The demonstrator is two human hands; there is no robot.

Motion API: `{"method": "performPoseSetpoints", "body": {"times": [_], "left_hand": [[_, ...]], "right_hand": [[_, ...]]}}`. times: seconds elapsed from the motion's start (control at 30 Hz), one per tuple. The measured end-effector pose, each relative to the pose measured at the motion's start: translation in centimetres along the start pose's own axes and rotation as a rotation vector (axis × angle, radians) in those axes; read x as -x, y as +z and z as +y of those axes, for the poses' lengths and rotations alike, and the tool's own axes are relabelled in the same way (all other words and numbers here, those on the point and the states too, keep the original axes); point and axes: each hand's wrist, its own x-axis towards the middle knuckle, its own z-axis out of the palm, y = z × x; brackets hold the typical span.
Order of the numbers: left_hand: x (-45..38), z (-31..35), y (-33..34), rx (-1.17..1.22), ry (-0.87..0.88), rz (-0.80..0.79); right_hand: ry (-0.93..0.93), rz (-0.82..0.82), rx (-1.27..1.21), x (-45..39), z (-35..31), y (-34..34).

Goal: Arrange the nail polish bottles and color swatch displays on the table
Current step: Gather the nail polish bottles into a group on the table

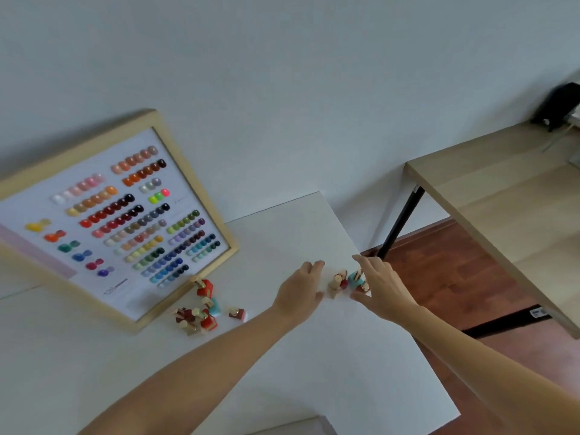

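Note:
A small group of nail polish bottles (340,282), red and teal with gold caps, stands near the right edge of the white table (314,356). My left hand (299,290) hovers just left of them with relaxed fingers and holds nothing. My right hand (378,285) reaches over the group's right side, fingers around the teal and red bottles; the grip itself is hidden. A second cluster of bottles (202,310) stands further left. A wood-framed color swatch display (125,221) leans against the wall at the left.
A wooden table (502,208) with black legs stands to the right across a gap of red-brown floor (439,277). A dark object (558,105) sits on its far end. The white table's right edge runs close to the bottles.

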Motion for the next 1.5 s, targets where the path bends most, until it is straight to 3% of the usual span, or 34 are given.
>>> {"method": "performPoseSetpoints", "body": {"times": [0.2, 0.43, 0.63, 0.8, 1.5], "left_hand": [[5.6, -5.8, -3.6, -0.083, -0.009, 0.144], [13.1, -12.4, -6.6, -0.133, -0.116, 0.294], [16.7, -15.6, -7.1, -0.172, -0.243, 0.215], [17.0, -16.4, -6.0, -0.118, -0.267, 0.11], [16.0, -18.8, -4.5, -0.121, -0.255, 0.117]], "right_hand": [[-0.192, 0.089, -0.008, -1.0, -5.0, -0.8], [-0.414, -0.063, -0.051, -3.1, -13.4, 1.8], [-0.472, -0.26, -0.019, -4.2, -19.4, 5.3], [-0.466, -0.321, 0.094, -4.5, -21.7, 8.0], [-0.5, -0.315, 0.15, -6.7, -25.0, 11.1]]}}
